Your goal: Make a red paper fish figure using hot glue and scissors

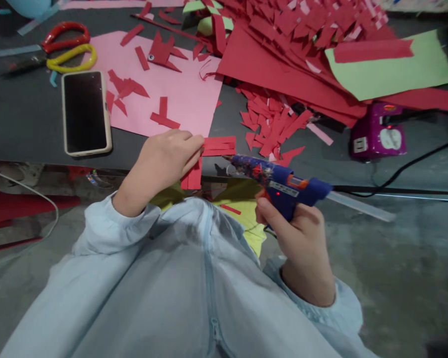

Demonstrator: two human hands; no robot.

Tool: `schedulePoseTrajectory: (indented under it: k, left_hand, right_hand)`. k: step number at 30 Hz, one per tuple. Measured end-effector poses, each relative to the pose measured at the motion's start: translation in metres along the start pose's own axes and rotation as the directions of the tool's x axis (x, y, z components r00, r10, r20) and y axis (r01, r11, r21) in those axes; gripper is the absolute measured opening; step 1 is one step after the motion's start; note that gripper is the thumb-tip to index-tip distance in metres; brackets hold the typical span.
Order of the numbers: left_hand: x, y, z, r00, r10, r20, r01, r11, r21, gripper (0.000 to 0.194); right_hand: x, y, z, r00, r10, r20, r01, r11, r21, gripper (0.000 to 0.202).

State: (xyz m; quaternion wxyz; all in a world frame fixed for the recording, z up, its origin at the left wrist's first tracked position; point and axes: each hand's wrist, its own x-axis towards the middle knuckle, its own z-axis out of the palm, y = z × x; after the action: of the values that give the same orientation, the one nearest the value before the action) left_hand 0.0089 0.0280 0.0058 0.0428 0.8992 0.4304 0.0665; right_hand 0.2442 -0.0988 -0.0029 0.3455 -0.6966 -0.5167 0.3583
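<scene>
My left hand (pixel 171 156) is closed on red paper strips (pixel 219 146) at the table's front edge. One part of the strips points right, and another hangs down over the edge. In my right hand (pixel 298 233) is a blue glue gun (pixel 280 181), gripped by its handle, with a small red light lit. Its nozzle points left, close to the right end of the strips; whether it touches them I cannot tell. A clear glue stick (pixel 362 206) juts out of the gun's back.
Pink paper (pixel 179 84) with red cut pieces lies beyond my left hand. A phone (pixel 85 112) and scissors (pixel 56 52) are at the left. Red scraps (pixel 272 122) lie behind the gun. A purple power socket (pixel 379 134) with a black cable stands right.
</scene>
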Motion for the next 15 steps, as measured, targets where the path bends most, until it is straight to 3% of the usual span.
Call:
schedulePoseTrajectory:
  k: [6, 15]
  left_hand:
    - [-0.004, -0.003, 0.001, 0.998, 0.049, 0.039, -0.050, 0.999, 0.021, 0.027]
    - [-0.009, -0.001, 0.000, 0.997, 0.056, 0.059, -0.057, 0.998, 0.026, 0.028]
  right_hand:
    - [0.004, -0.008, -0.011, 0.997, 0.069, -0.023, -0.059, 0.957, 0.282, 0.021]
    - [0.013, -0.016, -0.008, 0.994, 0.106, -0.006, -0.090, 0.869, 0.486, 0.018]
